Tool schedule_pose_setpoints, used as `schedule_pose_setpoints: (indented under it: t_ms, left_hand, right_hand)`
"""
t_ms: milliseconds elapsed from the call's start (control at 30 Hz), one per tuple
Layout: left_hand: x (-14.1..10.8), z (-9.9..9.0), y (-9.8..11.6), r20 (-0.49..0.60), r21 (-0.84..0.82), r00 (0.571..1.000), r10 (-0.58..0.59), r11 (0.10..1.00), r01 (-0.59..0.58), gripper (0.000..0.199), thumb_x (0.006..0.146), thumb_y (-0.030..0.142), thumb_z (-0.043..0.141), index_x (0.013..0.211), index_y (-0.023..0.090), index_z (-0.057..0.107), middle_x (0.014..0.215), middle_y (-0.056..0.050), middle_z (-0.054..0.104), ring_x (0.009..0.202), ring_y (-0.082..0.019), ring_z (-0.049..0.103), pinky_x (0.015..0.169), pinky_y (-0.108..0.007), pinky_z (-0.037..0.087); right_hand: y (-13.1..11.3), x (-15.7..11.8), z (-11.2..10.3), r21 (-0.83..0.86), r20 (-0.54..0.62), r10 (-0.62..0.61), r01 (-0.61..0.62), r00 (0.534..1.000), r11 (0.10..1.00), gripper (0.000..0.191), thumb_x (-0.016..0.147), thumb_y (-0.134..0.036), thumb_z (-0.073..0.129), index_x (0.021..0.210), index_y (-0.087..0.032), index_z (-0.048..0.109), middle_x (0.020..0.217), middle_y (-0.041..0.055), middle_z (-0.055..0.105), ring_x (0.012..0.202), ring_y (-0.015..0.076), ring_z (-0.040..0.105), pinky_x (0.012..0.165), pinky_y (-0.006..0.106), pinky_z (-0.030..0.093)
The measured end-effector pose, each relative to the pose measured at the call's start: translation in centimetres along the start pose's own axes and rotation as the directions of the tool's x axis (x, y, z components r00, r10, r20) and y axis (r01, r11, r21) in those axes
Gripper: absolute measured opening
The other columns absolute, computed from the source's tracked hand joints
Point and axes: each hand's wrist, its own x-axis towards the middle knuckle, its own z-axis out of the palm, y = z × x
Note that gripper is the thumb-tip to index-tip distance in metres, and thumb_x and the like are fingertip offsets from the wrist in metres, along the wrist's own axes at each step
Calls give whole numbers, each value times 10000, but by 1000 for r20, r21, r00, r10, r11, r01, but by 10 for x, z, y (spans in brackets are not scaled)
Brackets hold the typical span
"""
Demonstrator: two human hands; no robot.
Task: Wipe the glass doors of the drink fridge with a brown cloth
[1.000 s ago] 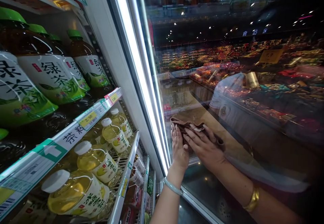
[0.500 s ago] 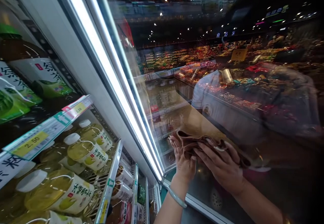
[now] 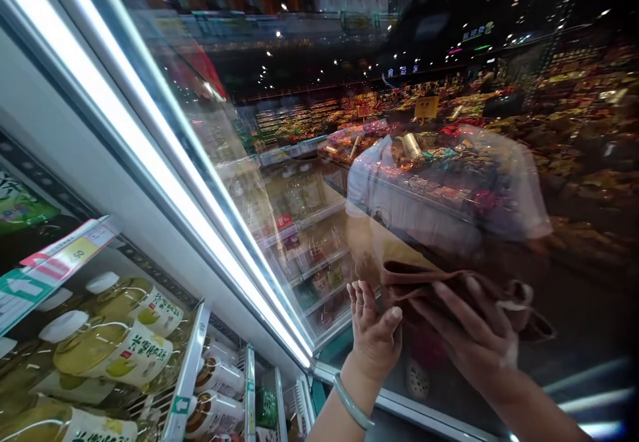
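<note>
My right hand (image 3: 479,342) presses a folded brown cloth (image 3: 424,279) against the glass door (image 3: 319,182), its fingers spread over the cloth. Loose folds of the cloth stick out beyond the fingers on the right. My left hand (image 3: 372,335), with a pale bangle (image 3: 352,405) on the wrist, is raised just left of the cloth. Its thumb stands apart, the fingers point up and bend slightly, and nothing is in it. Whether its fingertips touch the glass I cannot tell.
A bright light strip (image 3: 164,189) runs along the cooler frame at left. Shelves there hold bottles of pale yellow drink (image 3: 120,349) behind price labels (image 3: 54,262). The door's metal bottom edge (image 3: 414,415) lies below my hands. Reflections of a person and store displays cover the glass.
My right hand and the cloth have shifted right, away from my left hand. The left hand has come off the cloth. The view has swung right, so fewer bottles show.
</note>
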Motion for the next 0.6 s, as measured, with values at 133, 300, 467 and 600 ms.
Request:
schedule_pose_setpoints:
  t_ms: [133, 300, 467, 600]
  left_hand:
    - [8, -11, 5, 130, -45, 985, 112, 993, -107, 951, 837, 13, 595, 1692, 332, 325, 1827, -9, 139, 1694, -243, 156, 1398, -482, 136]
    - [10, -25, 13, 304, -140, 932, 199, 977, -163, 902, 846, 163, 516, 1708, 114, 256, 1825, -89, 86, 1695, -303, 121, 1393, -522, 95]
    - [22, -26, 25, 268, -148, 944, 194, 976, -159, 871, 939, 222, 517, 1724, 104, 159, 1834, -114, 17, 1702, -310, 27, 1380, -527, -13]
    - [32, -26, 31, 260, -191, 937, 233, 964, -187, 865, 968, 260, 504, 1732, 126, 121, 1836, -113, -11, 1702, -313, -4, 1378, -518, -16]
  right_hand:
    - [6, -26, -2, 64, 42, -130, 127, 991, 990, 332, 1053, -242, 592, 1296, -420, 731, 1204, -73, 801, 1486, 126, 505, 1398, 479, 148]
    - [48, -48, -40, 2, -29, 59, -59, 998, 998, 300, 1004, -227, 654, 1226, -392, 770, 1199, -18, 780, 1468, 224, 546, 1375, 541, 198]
    - [33, 1, -32, -66, -245, 81, -100, 966, 993, 531, 946, -368, 707, 1470, -295, 652, 1308, 88, 692, 1556, 378, 424, 1301, 513, 376]
    - [20, -23, -15, -26, -63, 69, -70, 996, 997, 443, 981, -486, 637, 1385, -318, 707, 1295, 71, 707, 1591, 345, 372, 1355, 530, 259]
